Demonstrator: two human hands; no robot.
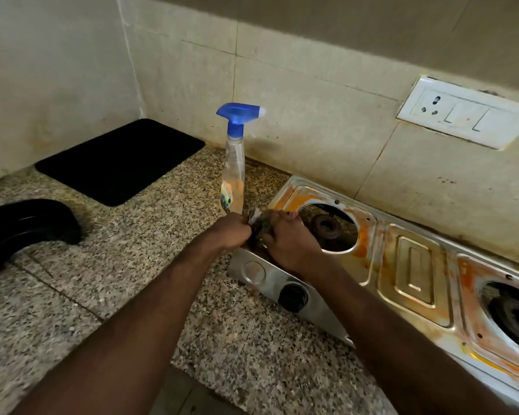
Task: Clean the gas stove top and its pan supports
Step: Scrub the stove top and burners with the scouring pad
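- Stove top [414, 265]: orange residue remains; no pan supports on it.
- Left hand [231, 232] and right hand [288, 245]: fingers curled, jointly gripping a dark wad [260, 224] at its corner.

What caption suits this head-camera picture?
Left hand and right hand grip a dark scrubbing wad at the orange-stained steel gas stove, beside a blue-capped clear spray bottle.

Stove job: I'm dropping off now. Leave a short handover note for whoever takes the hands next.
Left hand and right hand both grip a dark scrubber at the stove's left rear corner.
Bottle stands upright on the counter behind them.
Done: no pan supports on the left burner or right burner.
Left: orange stains across the top; scrub, wipe, then clean the supports.
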